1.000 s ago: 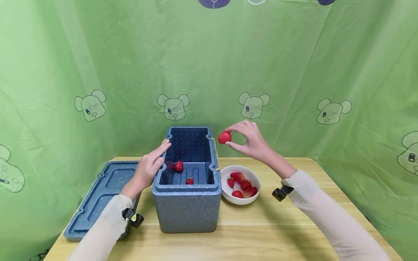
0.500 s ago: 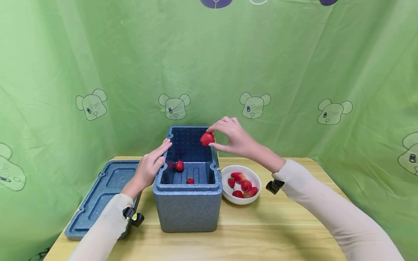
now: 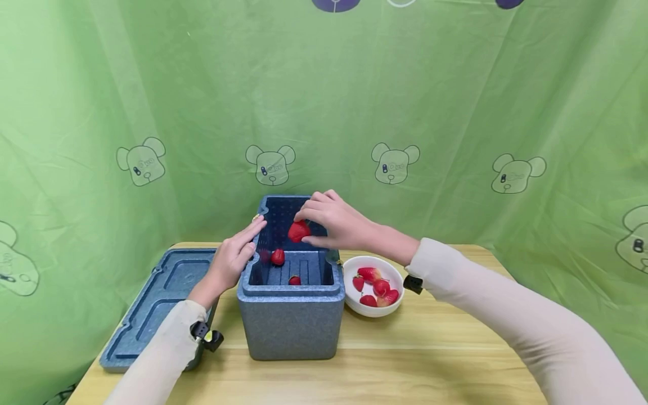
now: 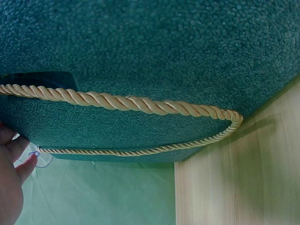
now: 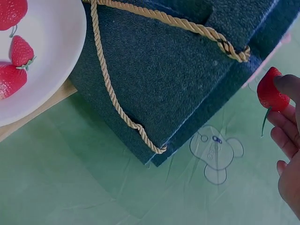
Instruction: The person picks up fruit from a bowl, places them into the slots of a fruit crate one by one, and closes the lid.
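Between thumb and fingers my right hand (image 3: 340,224) pinches a red strawberry (image 3: 299,231) above the opening of a blue-grey foam box (image 3: 291,329). The right wrist view shows the same strawberry (image 5: 273,90) with a green stem hanging from it. My left hand (image 3: 232,263) rests on the left rim of the box with its fingers extended. Inside, one strawberry (image 3: 278,257) lies by the left wall and another strawberry (image 3: 295,280) lies nearer the front. Right of the box stands a white bowl (image 3: 373,310) holding several strawberries.
A blue-grey lid (image 3: 152,315) lies on the wooden table (image 3: 405,360) to the left of the box. Gold rope (image 4: 140,104) hangs along the box's side as a handle. A green curtain (image 3: 324,101) printed with bear heads hangs behind.
My right hand has carried the strawberry leftward from above the bowl's side to over the box, and slightly lower. The left hand has stayed on the rim.
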`<act>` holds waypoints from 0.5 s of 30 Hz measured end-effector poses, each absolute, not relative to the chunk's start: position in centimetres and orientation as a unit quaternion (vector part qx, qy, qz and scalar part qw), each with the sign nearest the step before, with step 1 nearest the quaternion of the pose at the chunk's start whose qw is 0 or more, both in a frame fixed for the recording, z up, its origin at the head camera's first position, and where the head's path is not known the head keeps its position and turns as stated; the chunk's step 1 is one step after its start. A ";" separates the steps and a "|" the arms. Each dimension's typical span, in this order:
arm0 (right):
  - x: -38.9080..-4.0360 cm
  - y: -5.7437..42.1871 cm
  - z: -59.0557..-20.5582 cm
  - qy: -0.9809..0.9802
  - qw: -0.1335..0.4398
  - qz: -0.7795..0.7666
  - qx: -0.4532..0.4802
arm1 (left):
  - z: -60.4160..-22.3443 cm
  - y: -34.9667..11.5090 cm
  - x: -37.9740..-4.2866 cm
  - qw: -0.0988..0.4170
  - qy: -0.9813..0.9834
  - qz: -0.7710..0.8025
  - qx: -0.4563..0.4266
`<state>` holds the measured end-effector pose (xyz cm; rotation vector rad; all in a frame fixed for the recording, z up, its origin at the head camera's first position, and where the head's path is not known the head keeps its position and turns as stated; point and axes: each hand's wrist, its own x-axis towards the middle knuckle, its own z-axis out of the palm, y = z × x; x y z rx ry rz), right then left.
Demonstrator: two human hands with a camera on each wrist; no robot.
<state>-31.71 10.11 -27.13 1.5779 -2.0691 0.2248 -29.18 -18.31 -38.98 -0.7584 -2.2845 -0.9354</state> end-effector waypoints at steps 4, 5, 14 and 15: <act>-31.5 9.4 -27.3 -0.771 0.245 0.060 0.585 | -38.9 -18.3 -29.1 0.278 -0.850 -0.348 -0.282; -31.5 9.2 -27.4 -0.772 0.242 0.054 0.585 | -38.9 -18.3 -29.1 0.278 -0.850 -0.348 -0.282; -31.3 7.9 -27.8 -0.776 0.218 0.027 0.592 | -38.8 -18.2 -29.1 0.273 -0.854 -0.348 -0.275; -31.2 7.7 -27.9 -0.777 0.214 0.024 0.592 | -38.9 -18.2 -29.1 0.272 -0.854 -0.348 -0.274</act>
